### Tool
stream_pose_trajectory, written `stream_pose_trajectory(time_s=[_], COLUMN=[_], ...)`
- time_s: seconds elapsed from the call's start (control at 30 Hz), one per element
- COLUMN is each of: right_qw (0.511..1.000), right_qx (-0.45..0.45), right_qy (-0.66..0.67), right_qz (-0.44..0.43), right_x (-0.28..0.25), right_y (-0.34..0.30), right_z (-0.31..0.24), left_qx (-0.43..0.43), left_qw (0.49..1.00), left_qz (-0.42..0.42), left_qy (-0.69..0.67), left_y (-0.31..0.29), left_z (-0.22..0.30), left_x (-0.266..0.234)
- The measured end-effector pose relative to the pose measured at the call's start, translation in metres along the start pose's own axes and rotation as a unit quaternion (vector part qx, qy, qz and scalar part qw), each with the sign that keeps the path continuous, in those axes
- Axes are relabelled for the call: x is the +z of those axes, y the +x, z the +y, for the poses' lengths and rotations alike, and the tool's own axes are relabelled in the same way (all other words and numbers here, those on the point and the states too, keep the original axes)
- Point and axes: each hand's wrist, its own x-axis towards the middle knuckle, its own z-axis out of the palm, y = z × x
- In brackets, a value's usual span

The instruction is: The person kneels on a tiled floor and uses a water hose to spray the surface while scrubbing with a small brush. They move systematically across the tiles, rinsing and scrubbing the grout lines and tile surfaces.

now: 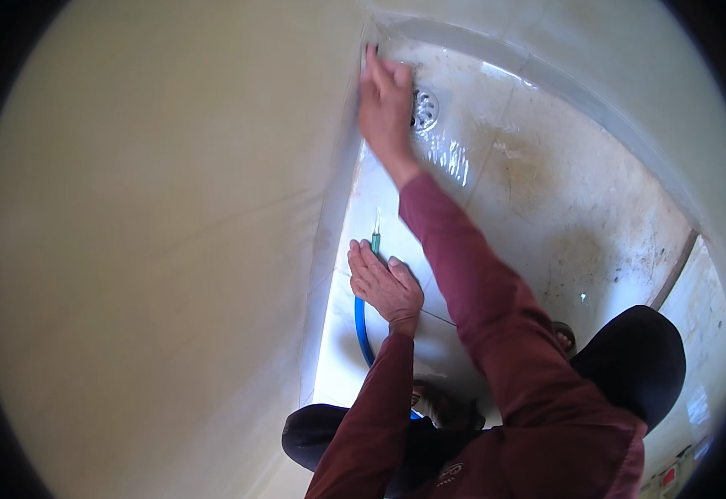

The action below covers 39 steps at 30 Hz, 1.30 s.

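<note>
My left hand (pixel 386 287) is closed over a blue hose (pixel 361 326), low over the wet floor beside the left wall. Past its fingers sticks out the hose's green nozzle (pixel 376 241), with a thin jet of water at its tip. Farther off, my right hand (pixel 388 104) reaches into the far left corner, its fingers bunched and partly blurred. Something small and dark shows at its fingertips, too small to name. Just right of that hand lies a round metal floor drain (pixel 425 110), its left edge partly covered by the hand.
A plain cream wall (pixel 171 233) rises on the left. Grey skirting (pixel 496 51) curves along the far wall. Pale, stained floor tiles (pixel 537 166) are wet near the drain. At the right, a brown raised strip (pixel 675 270) borders the floor. My knees and feet are close below.
</note>
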Motion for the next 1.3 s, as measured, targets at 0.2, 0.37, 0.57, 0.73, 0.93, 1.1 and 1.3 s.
stream_pose_trajectory(time_s=[0.2, 0.37, 0.57, 0.73, 0.93, 1.1, 1.3], right_qw=[0.99, 0.993, 0.995, 0.995, 0.993, 0.99, 0.998], right_qx=[0.109, -0.013, 0.002, -0.033, -0.06, -0.11, -0.061], right_qy=[-0.083, -0.023, -0.077, -0.067, -0.04, -0.06, -0.019], right_qz=[-0.02, 0.111, 0.064, 0.061, 0.091, 0.068, -0.013], right_x=[-0.001, 0.003, -0.006, -0.011, -0.009, -0.008, -0.01], right_y=[0.003, 0.046, 0.055, 0.062, 0.06, 0.046, -0.004], right_z=[0.0, -0.001, 0.008, 0.034, 0.028, 0.024, 0.0], left_qx=[0.0, 0.006, 0.005, 0.01, 0.017, 0.005, -0.011], left_qw=[1.0, 1.0, 1.0, 1.0, 1.0, 1.0, 1.0], left_qz=[-0.014, -0.018, -0.018, -0.019, -0.024, -0.022, -0.02], left_qy=[0.008, -0.016, -0.003, -0.005, 0.006, 0.012, 0.01], left_y=[0.0, 0.005, -0.001, 0.006, -0.008, -0.006, 0.002], left_z=[0.004, 0.008, 0.003, 0.009, 0.003, -0.002, -0.005], left_x=[0.0, 0.004, -0.002, 0.001, -0.001, -0.002, -0.003])
